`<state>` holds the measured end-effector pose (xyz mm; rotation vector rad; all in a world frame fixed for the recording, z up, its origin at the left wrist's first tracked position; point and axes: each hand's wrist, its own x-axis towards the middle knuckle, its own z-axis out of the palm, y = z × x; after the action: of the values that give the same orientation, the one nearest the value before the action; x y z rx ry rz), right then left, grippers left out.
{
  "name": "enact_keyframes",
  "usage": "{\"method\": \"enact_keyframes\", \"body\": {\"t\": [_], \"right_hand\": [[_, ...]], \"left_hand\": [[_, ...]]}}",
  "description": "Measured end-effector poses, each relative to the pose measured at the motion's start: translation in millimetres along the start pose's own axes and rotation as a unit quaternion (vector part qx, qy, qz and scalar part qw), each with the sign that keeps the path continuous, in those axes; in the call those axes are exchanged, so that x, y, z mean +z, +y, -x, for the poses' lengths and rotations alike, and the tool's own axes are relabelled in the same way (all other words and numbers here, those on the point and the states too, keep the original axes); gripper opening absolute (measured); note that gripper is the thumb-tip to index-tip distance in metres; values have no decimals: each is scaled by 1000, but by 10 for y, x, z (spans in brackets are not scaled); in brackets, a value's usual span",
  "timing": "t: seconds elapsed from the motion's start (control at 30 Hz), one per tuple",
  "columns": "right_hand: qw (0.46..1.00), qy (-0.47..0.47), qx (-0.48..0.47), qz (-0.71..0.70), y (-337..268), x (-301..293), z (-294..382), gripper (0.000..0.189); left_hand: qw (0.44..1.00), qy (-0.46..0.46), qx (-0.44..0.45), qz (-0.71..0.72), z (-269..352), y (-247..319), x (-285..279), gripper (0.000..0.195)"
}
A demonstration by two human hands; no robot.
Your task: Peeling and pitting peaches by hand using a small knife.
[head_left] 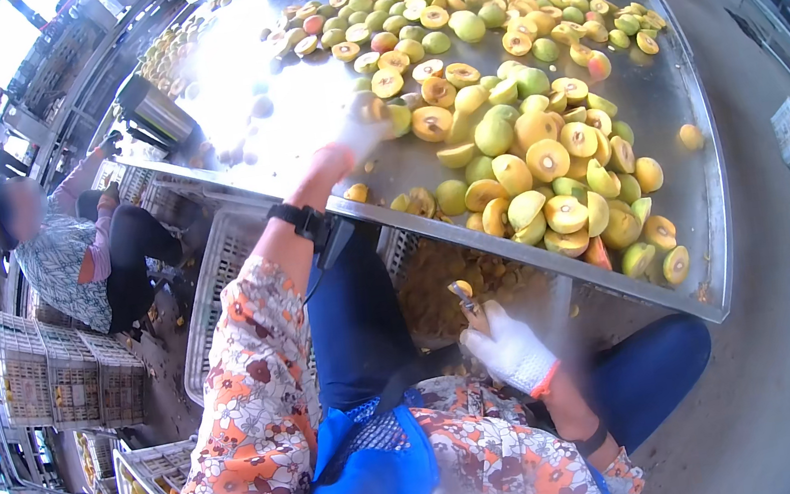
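My left hand (362,134), in a pale glove, reaches over the metal table (685,153). Strong glare washes out its fingers; yellow-green fruit halves, perhaps peaches, touch or lie beside them, and a grip cannot be made out. Below the table's front edge, my right hand (501,347) in a white knit glove grips a small hand tool (477,317) with a wooden-looking handle and a metal tip. A small yellow-orange piece of fruit (461,288) shows at that tip. Ahead lies a heap of halved fruit (548,159), several with pit or cavity facing up.
A raised metal rim borders the table. Under it sits a crate of fruit scraps (445,278); a pale plastic crate (209,296) stands by my left leg. A metal container (157,114) is at the table's left. A seated person (62,248) works leftward; stacked crates (67,369) stand behind.
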<state>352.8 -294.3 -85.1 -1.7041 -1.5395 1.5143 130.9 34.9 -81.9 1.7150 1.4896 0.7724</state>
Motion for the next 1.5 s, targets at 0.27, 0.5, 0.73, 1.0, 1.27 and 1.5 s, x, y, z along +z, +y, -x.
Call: {"method": "enact_keyframes", "body": {"t": [0.27, 0.5, 0.73, 1.0, 1.27, 1.5], "right_hand": [[999, -5, -33, 32, -43, 15, -22, 44], [999, 29, -30, 28, 89, 56, -61, 49], [999, 33, -27, 32, 107, 60, -20, 47], [971, 196, -140, 7, -98, -42, 62, 36], [940, 255, -225, 8, -368, -30, 129, 30], [960, 217, -176, 19, -388, 3, 169, 27]], "left_hand": [[989, 36, 120, -73, 501, 324, 196, 53], [986, -88, 56, -131, 679, 1100, 113, 64], [958, -13, 180, -223, 550, 326, 216, 63], [963, -9, 214, 163, 1595, 642, 191, 88], [895, -118, 100, 418, 2156, 623, 456, 88], [764, -90, -43, 637, 2288, 719, 630, 29]]}}
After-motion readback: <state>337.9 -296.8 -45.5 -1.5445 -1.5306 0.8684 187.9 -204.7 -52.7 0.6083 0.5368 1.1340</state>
